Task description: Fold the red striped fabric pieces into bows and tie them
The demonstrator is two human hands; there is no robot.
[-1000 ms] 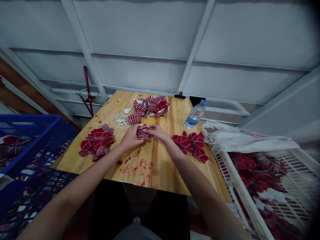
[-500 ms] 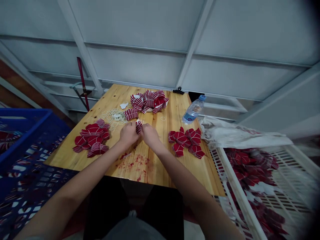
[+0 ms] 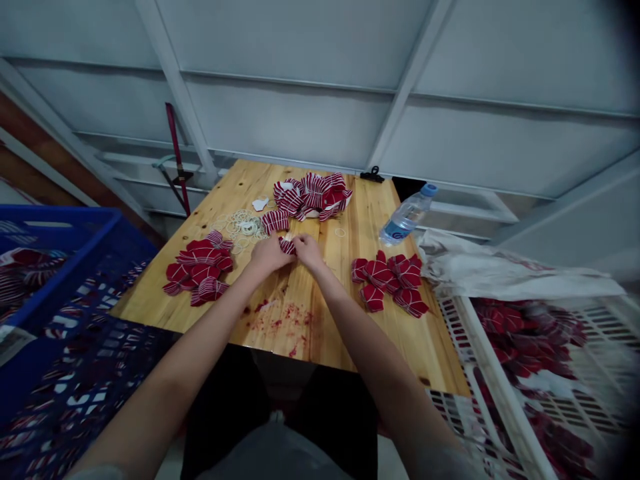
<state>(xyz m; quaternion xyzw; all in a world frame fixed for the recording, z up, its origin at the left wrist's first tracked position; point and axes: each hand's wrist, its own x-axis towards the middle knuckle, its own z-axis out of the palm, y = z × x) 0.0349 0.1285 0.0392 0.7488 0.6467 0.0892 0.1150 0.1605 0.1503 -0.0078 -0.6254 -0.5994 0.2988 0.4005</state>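
Observation:
My left hand (image 3: 267, 255) and my right hand (image 3: 309, 251) meet at the middle of the wooden table (image 3: 310, 327), both closed around a small bundle of red-and-white striped pieces (image 3: 287, 246) held between them. Most of the bundle is hidden by my fingers. Just beyond my hands lie another striped bundle (image 3: 276, 221) and a loose heap of striped pieces (image 3: 315, 195). A scatter of pale rubber bands (image 3: 243, 225) sits beyond my left hand.
Tied red bundles lie in a pile at the left (image 3: 199, 271) and another at the right (image 3: 390, 279). A water bottle (image 3: 407, 217) lies near the right edge. A blue crate (image 3: 45, 280) stands left, a white crate (image 3: 530, 360) with red pieces right.
The bundle has been squeezed from a flat spread into a tight wad between my hands. My view has shifted slightly; both hands stay at the table's middle.

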